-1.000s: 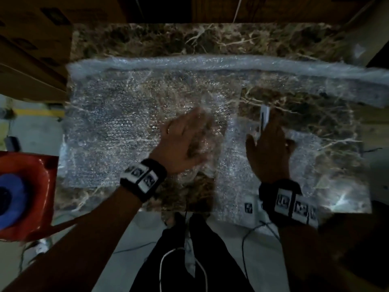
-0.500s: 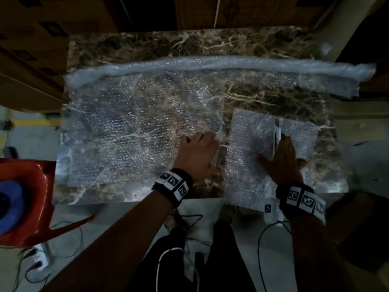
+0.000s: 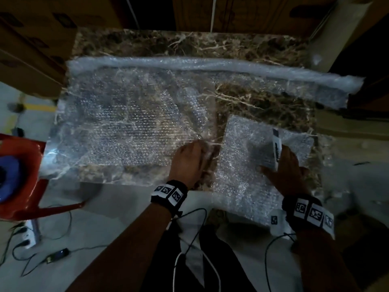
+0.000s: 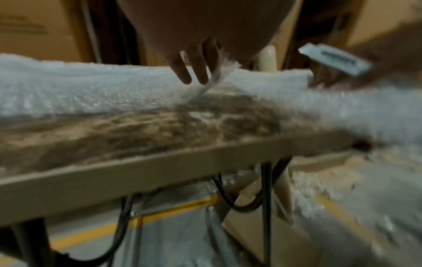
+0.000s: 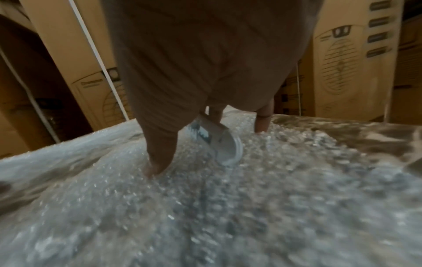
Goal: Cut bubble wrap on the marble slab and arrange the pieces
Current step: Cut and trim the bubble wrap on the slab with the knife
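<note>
A brown marble slab carries a large bubble wrap sheet on its left, still joined to a roll along the far edge. A smaller cut piece lies at the near right and hangs over the near edge. My left hand pinches the large sheet's near right corner, which curls up at the fingers. My right hand grips a white utility knife and rests on the cut piece, thumb pressing the wrap beside the knife.
A red chair with a blue object stands at the slab's left. Cardboard boxes stand behind and to the sides. Cables lie on the floor near my legs. Bare marble shows between the two wrap pieces.
My right hand slid the cut piece toward the near edge. My left hand drew back from the sheet's middle to its near right corner and took hold of it.
</note>
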`<action>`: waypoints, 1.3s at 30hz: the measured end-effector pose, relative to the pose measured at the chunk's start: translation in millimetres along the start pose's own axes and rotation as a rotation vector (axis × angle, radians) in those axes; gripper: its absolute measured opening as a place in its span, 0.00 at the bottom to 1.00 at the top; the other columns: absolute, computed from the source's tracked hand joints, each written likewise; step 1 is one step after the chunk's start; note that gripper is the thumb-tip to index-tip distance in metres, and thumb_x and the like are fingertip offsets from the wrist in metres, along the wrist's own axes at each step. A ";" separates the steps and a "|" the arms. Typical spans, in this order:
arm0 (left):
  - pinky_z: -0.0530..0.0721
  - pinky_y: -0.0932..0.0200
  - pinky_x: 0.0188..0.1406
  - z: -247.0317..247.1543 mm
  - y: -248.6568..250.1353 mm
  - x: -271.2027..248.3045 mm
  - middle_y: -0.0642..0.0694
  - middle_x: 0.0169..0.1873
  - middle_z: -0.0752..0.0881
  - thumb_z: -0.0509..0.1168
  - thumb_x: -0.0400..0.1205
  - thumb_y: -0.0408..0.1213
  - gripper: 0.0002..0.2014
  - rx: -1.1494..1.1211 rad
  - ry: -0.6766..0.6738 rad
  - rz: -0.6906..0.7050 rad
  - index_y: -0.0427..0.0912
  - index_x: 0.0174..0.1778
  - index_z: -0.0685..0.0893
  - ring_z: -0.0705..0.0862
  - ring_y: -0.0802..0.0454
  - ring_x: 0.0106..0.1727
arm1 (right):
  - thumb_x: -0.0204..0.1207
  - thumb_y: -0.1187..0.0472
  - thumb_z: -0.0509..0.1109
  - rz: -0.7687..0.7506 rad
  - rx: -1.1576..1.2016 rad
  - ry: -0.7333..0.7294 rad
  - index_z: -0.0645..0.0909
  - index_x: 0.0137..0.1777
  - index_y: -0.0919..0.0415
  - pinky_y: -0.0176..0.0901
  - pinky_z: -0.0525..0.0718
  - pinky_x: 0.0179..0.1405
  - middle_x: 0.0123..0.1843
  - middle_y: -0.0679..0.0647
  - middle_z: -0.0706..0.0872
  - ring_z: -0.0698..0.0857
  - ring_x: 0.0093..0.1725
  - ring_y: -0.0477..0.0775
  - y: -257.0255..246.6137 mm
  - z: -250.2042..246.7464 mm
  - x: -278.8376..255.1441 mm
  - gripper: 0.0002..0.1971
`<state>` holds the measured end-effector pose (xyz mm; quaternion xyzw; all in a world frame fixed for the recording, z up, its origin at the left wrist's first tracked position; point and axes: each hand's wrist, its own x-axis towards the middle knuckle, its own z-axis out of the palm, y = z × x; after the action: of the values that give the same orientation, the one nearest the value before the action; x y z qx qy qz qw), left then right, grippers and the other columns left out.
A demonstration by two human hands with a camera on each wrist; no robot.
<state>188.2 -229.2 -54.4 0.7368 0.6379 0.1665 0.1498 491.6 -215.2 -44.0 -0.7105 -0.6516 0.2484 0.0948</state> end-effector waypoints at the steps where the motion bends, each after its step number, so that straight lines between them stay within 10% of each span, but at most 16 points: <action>1: 0.81 0.46 0.58 3.8 2.8 -1.5 0.38 0.53 0.89 0.63 0.86 0.42 0.17 0.027 -0.004 0.012 0.38 0.67 0.81 0.87 0.38 0.52 | 0.72 0.56 0.83 -0.009 -0.007 0.000 0.67 0.80 0.72 0.65 0.76 0.66 0.72 0.71 0.77 0.75 0.72 0.72 1.8 -1.6 -1.6 0.42; 7: 0.71 0.40 0.67 10.6 15.8 -8.6 0.44 0.77 0.76 0.58 0.87 0.60 0.28 0.237 -0.105 -0.023 0.44 0.76 0.73 0.77 0.43 0.71 | 0.79 0.55 0.78 -0.020 0.001 0.123 0.63 0.82 0.72 0.67 0.76 0.69 0.76 0.70 0.74 0.73 0.76 0.69 -15.8 8.9 -7.1 0.39; 11: 0.60 0.34 0.81 2.4 14.4 1.9 0.48 0.90 0.55 0.39 0.86 0.71 0.39 0.182 -0.125 -0.032 0.50 0.86 0.64 0.59 0.47 0.88 | 0.81 0.42 0.70 0.256 -0.139 0.198 0.59 0.82 0.72 0.82 0.68 0.72 0.82 0.71 0.67 0.67 0.82 0.72 -23.2 11.4 -12.9 0.43; 15: 0.51 0.31 0.85 5.9 -2.9 22.4 0.47 0.91 0.46 0.39 0.88 0.68 0.38 0.133 -0.081 -0.182 0.52 0.91 0.46 0.47 0.47 0.91 | 0.71 0.30 0.75 0.528 -0.131 0.241 0.64 0.76 0.74 0.80 0.69 0.68 0.74 0.77 0.73 0.73 0.73 0.78 -13.0 14.0 -17.4 0.52; 23: 0.45 0.17 0.80 2.1 -34.2 29.9 0.44 0.90 0.38 0.43 0.81 0.79 0.44 0.219 -0.256 -0.231 0.63 0.89 0.36 0.39 0.40 0.90 | 0.61 0.31 0.80 0.381 0.052 0.186 0.71 0.70 0.70 0.69 0.82 0.59 0.64 0.69 0.79 0.81 0.63 0.74 15.8 -4.2 -4.4 0.50; 27: 0.48 0.19 0.81 -6.0 -33.2 27.9 0.44 0.91 0.43 0.46 0.81 0.79 0.45 0.209 -0.237 -0.197 0.61 0.90 0.41 0.45 0.41 0.91 | 0.67 0.54 0.88 0.309 0.285 0.156 0.78 0.61 0.67 0.62 0.86 0.55 0.54 0.62 0.84 0.85 0.57 0.70 13.5 -31.5 -9.4 0.30; 35: 0.75 0.49 0.72 -52.2 -14.4 7.6 0.40 0.74 0.82 0.41 0.85 0.72 0.40 -0.233 -0.154 -0.121 0.48 0.80 0.77 0.80 0.42 0.73 | 0.66 0.51 0.86 0.032 0.728 -0.165 0.87 0.58 0.50 0.36 0.89 0.41 0.51 0.47 0.94 0.93 0.49 0.48 -74.0 -106.3 -39.7 0.21; 39: 0.76 0.41 0.76 -60.5 -32.3 2.1 0.47 0.72 0.85 0.45 0.72 0.86 0.46 -0.954 -0.416 -0.570 0.61 0.73 0.83 0.82 0.45 0.73 | 0.57 0.37 0.87 -0.027 0.886 -0.328 0.87 0.59 0.53 0.41 0.90 0.41 0.52 0.52 0.95 0.94 0.49 0.51 -144.5 -105.2 -41.7 0.33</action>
<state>133.3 -222.1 -13.8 0.4048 0.6228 0.2401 0.6250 413.6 -216.7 122.1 -0.5446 -0.4985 0.6100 0.2879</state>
